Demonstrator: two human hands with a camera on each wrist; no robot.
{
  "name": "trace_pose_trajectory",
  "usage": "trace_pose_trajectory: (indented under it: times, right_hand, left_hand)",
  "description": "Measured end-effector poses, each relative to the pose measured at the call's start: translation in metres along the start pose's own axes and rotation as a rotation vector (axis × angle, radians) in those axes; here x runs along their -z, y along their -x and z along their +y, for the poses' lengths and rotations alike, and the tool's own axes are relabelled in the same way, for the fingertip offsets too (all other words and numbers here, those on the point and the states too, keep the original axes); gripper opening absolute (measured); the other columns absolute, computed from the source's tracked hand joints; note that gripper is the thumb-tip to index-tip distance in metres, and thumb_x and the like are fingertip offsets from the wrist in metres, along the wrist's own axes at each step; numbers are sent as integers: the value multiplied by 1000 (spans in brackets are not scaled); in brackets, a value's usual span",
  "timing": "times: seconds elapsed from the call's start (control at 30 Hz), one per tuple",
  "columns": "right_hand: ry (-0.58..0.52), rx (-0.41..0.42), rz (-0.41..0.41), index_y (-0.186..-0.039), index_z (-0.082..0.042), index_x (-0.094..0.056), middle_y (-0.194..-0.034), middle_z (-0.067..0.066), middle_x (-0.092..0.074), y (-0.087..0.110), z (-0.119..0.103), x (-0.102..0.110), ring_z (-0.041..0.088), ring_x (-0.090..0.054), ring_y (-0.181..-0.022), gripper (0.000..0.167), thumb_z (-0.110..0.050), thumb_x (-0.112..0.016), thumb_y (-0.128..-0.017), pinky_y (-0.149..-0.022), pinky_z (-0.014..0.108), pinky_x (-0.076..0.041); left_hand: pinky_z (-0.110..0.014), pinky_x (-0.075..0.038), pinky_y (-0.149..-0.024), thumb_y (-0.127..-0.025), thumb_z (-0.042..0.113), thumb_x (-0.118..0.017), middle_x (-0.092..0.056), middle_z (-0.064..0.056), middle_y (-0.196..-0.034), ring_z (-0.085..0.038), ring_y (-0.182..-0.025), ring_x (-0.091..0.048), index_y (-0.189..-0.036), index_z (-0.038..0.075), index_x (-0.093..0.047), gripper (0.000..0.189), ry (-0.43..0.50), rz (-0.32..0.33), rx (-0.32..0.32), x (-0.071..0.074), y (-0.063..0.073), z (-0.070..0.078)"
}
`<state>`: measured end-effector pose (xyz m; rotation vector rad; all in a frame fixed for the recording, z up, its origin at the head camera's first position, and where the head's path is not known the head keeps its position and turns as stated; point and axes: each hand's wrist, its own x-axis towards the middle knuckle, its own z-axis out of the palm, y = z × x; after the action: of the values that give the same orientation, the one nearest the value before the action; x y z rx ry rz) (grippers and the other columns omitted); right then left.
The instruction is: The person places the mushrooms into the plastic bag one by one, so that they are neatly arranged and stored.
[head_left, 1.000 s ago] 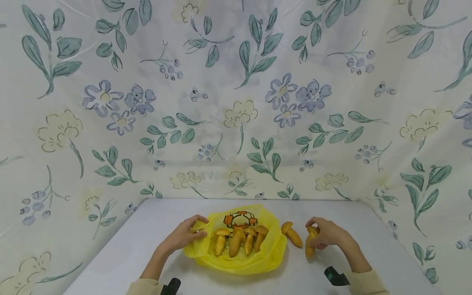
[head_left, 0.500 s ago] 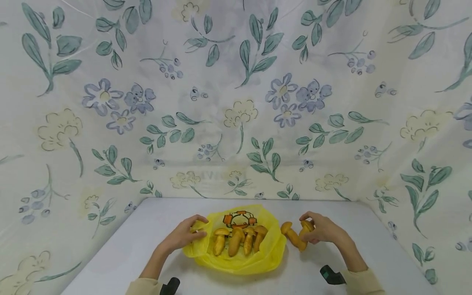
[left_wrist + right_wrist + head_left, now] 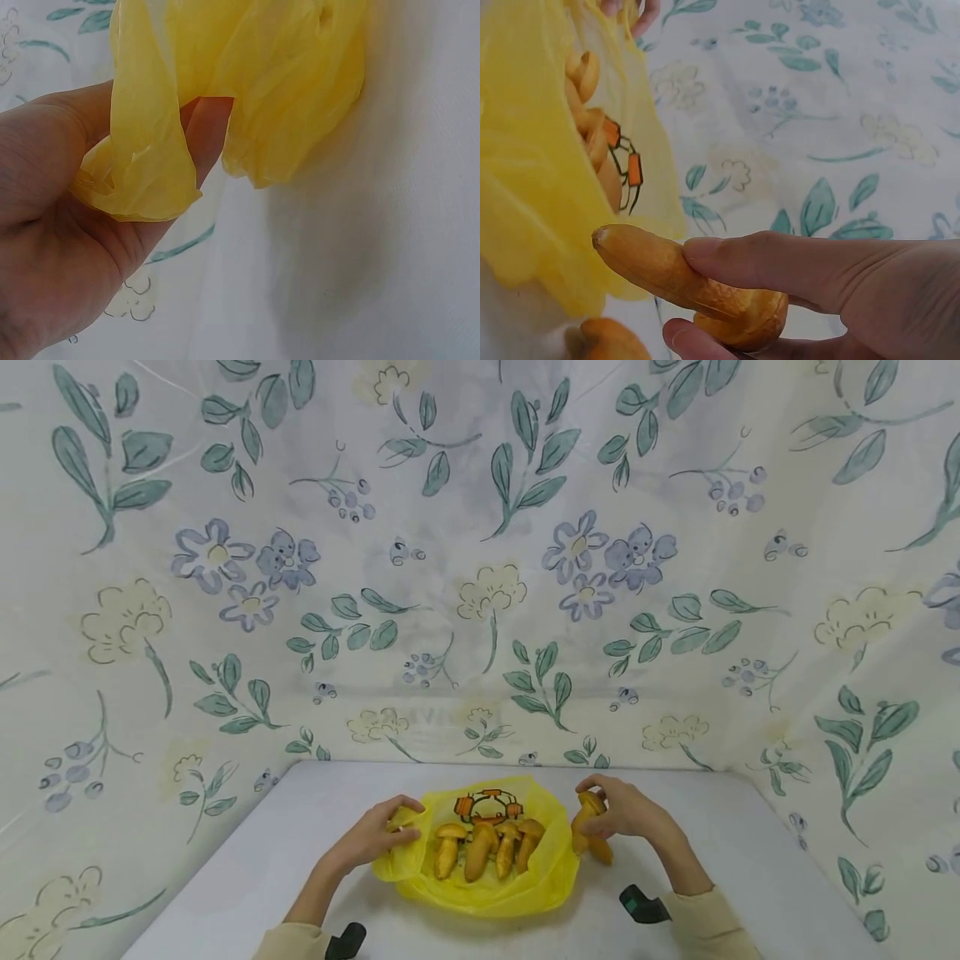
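Observation:
A yellow plastic bag lies spread with its mouth facing up, and several tan-brown mushrooms sit side by side inside it. My left hand holds the bag's left edge; in the left wrist view the thin plastic hangs in a fold between thumb and fingers. My right hand pinches one mushroom near its cap, right at the bag's right rim, stem pointing toward the bag. Below it, another mushroom lies on the table, partly hidden by the held one.
The white tabletop reaches back to a floral curtain that surrounds it. An orange-and-black print shows on the bag's inner back side. Black wrist devices sit at both beige sleeves.
My right hand has lifted the rightmost mushroom and carried it left, over the other loose one, to the bag's right rim. The left hand stays on the bag.

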<state>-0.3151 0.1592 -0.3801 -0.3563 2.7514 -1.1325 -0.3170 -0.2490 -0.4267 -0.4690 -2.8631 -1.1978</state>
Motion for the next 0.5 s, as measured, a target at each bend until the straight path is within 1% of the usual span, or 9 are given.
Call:
trace_pose_trajectory:
  times: [0.13,0.2,0.33,0.5]
  right_hand:
    - [-2,24,0,-123,-11,-58,-114,15,-64,-6,-11,-6,19,-63,-73,53,-15,-83,-76,-70,35,-58]
    - [-11,43,-4,-123,-11,-58,-114,16,-64,-10,-18,-8,20,-64,-72,53,-15,-83,-77,-70,36,-58]
    - [-18,95,-20,-125,-9,-58,-115,17,-63,-19,-30,-14,19,-66,-73,54,-16,-83,-77,-70,36,-58]
    - [-42,139,-79,-128,-6,-55,-116,18,-63,-28,-41,-27,19,-67,-73,55,-13,-80,-80,-68,36,-58]
  left_hand:
    - [-43,-45,-92,-91,23,-70,-58,-15,-133,-27,-114,-51,-120,12,-60,32,-9,-13,-32,1,0,-2]
    - [-41,-45,-90,-91,23,-70,-58,-15,-132,-27,-113,-51,-120,12,-60,33,-13,-17,-41,1,-1,-3]
    - [-37,-45,-85,-90,22,-70,-59,-14,-130,-24,-107,-51,-119,11,-60,32,3,-13,-24,1,-1,-1]
    - [-36,-45,-85,-90,21,-70,-60,-13,-129,-24,-107,-51,-119,11,-60,32,14,-10,-8,0,0,1]
